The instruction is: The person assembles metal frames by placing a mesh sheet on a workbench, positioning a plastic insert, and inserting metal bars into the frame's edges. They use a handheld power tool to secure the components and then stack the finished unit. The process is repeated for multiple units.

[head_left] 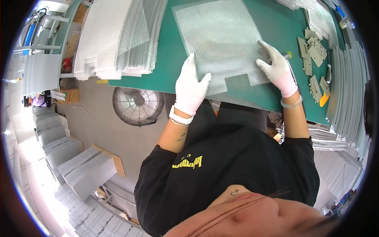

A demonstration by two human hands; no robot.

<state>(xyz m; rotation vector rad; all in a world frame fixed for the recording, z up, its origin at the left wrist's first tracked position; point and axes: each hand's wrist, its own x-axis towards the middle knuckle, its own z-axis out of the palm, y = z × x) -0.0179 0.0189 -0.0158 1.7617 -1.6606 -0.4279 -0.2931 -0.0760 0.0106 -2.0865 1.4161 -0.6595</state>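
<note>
A translucent mesh sheet [221,35] with a honeycomb-like pattern and a square notch in its near edge lies on the green tabletop [166,85]. At the sheet's near left edge is my left hand [190,85] in a white glove, fingers stretched forward and thumb spread. My right hand [278,71], gloved in white with a pinkish cuff, touches the right edge with its fingertips. Its thumb and forefinger stand apart, so both hands look open. Whether any fingers reach under the sheet is hidden.
Left on the table rises a tall stack of similar mesh sheets [136,43]. Flat grey-beige pieces [316,51] and a yellow-handled scraper [324,98] lie at the right. A round floor fan [138,106] stands below the table's left part. Stacked panels [87,173] occupy the floor further left.
</note>
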